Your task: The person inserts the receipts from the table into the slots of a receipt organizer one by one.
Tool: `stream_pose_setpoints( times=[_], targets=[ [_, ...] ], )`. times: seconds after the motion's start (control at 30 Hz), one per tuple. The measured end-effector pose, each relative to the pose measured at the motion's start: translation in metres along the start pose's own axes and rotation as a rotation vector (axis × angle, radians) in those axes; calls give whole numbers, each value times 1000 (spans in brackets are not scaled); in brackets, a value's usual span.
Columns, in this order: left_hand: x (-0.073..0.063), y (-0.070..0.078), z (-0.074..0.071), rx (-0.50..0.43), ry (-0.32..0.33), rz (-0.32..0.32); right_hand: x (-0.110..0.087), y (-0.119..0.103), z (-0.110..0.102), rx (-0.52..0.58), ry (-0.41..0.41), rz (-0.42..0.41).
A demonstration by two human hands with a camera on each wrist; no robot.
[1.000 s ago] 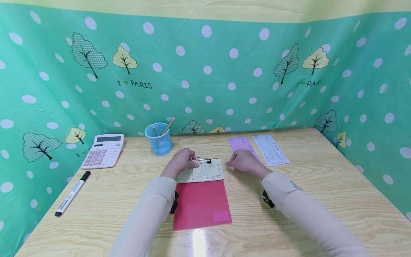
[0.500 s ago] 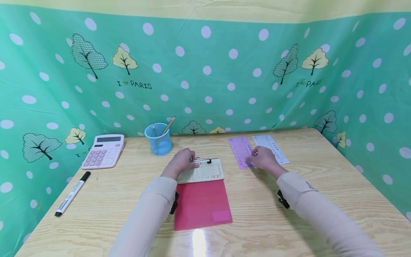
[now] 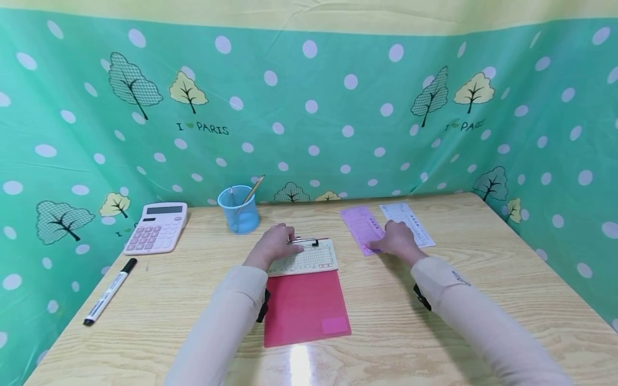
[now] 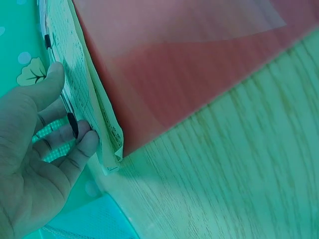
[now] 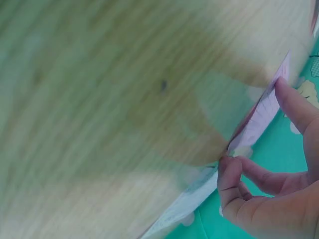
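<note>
Lying slantwise at the left side of the worktop (image 3: 193, 321), a white marker (image 3: 107, 295) points its black cap toward the back. Just beyond it sits a pink and white calculator (image 3: 164, 230) with its display at the far end. Next along stands a blue mesh cup (image 3: 247, 221), upright, with a yellow pencil (image 3: 256, 187) leaning out over its rim.

Near the middle, the left hand (image 3: 273, 246) is clamped on the clip (image 4: 73, 125) of a red clipboard (image 3: 306, 300), thumb on one side of the wire and fingers curled behind it. Cream form sheets (image 3: 316, 258) lie over the far part of the clipboard, and a pink label (image 3: 334, 325) marks its near right corner.

To the right, apart from the clipboard, a purple slip (image 3: 359, 228) lies on the worktop. The right hand (image 3: 398, 240) is at its near right part, thumb and fingers spread apart and touching it; I cannot tell whether they pinch it. Just beside, a white slip (image 3: 410, 221) lies partly hidden by that hand.
</note>
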State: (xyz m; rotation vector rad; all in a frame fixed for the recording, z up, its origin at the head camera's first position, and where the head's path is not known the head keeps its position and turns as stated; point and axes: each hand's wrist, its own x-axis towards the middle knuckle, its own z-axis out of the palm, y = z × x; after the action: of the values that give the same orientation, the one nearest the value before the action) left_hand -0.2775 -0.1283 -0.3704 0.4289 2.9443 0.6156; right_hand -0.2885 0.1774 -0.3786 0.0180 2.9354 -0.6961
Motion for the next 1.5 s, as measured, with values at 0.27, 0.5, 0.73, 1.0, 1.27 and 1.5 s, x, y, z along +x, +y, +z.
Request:
stream_pose_setpoints(
  times=[0.27, 0.5, 0.73, 1.0, 1.27, 1.5],
  targets=[
    [1, -3, 3, 14, 17, 0, 1, -4, -4, 16, -41, 63],
    [1, -2, 3, 9, 13, 2, -1, -3, -6, 44, -57, 50],
    [1, -1, 3, 12, 12, 9, 1, -3, -4, 19, -50, 65],
    [2, 0, 2, 24, 5, -4, -1, 0, -2, 16, -51, 30],
    [1, 0, 1, 7, -2, -21, -4, 5, -6, 21, -21, -14],
    [0, -2, 2, -11, 5, -21, -9, 13, -18, 89, 100, -113]
  ],
)
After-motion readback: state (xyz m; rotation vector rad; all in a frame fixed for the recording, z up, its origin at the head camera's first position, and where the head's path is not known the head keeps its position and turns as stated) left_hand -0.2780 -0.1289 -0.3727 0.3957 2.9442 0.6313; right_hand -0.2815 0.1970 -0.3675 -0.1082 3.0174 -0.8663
